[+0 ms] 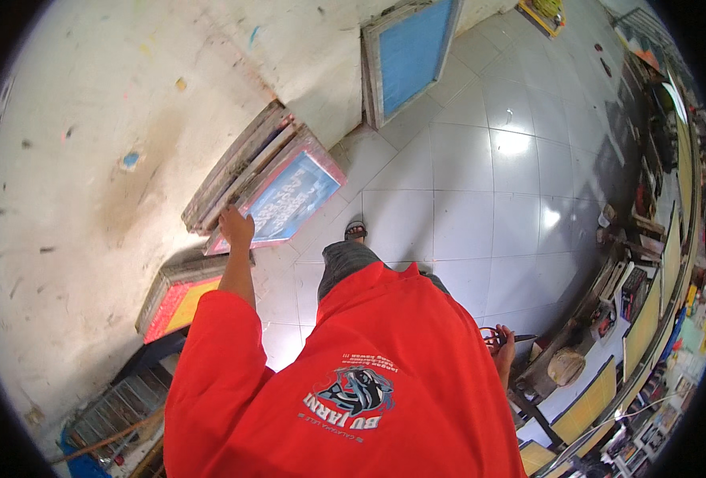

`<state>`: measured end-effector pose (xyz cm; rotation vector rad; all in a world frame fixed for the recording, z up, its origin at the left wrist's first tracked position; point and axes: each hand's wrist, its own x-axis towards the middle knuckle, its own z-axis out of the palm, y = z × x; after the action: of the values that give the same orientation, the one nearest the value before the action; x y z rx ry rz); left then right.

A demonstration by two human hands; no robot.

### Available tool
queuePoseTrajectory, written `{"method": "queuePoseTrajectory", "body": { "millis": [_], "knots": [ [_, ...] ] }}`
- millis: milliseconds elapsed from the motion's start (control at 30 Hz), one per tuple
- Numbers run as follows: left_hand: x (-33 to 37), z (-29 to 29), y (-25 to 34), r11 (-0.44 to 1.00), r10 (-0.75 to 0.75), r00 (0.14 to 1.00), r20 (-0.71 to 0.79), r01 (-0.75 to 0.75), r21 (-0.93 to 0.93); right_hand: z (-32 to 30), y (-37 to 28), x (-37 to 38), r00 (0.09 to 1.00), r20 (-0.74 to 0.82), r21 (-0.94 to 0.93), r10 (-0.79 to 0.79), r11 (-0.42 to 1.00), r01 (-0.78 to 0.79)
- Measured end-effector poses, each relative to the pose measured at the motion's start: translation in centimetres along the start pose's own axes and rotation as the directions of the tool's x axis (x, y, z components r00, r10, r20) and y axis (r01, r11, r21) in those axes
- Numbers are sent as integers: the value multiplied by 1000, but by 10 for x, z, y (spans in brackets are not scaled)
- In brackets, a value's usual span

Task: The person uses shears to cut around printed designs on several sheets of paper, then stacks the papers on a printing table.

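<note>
My left hand (237,228) reaches to the wall side, its fingers curled over the edge of a screen printing frame (289,199). That frame has a pinkish border and blue mesh with white lettering. It leans at the front of a stack of worn wooden frames (237,163) against the wall. Low on my right side, my right hand (507,349) is closed around a pair of scissors (492,338) with orange and black handles. A dark pointed blade shows beyond the fingers, and my red shirt partly hides that arm.
A frame with a yellow and red face (182,307) leans nearer me. Another blue frame (417,56) stands farther along the wall. Pale tiles (464,159) cover the floor. A long cluttered workbench (600,390) runs down the right. A metal rack (114,422) sits lower left.
</note>
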<state>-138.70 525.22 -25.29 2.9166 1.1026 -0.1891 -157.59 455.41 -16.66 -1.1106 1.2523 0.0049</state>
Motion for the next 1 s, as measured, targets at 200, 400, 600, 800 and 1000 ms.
{"method": "queuePoseTrajectory", "body": {
  "millis": [200, 400, 600, 800, 1000],
  "knots": [
    [25, 84, -58, 997, 76, 991, -107, -73, 34, 0, 11, 7, 986, -152, 64, 62, 997, -53],
    [-35, 77, 73, 998, 55, 957, 286, -41, -58, -42, 35, 47, 958, -256, 9, 126, 992, -128],
    [-71, 67, 306, 814, 567, 636, 523, -333, -476, -29, -46, 153, 951, -240, 57, 197, 980, -189],
    [-135, -95, 645, 542, 805, 414, 426, -219, -811, 50, -285, 282, 989, 85, -177, -123, 975, 137],
    [-168, -163, 864, 353, 935, 33, 354, 29, -935, 236, -549, 291, 717, 695, -105, -55, 979, 177]
  ]
}}
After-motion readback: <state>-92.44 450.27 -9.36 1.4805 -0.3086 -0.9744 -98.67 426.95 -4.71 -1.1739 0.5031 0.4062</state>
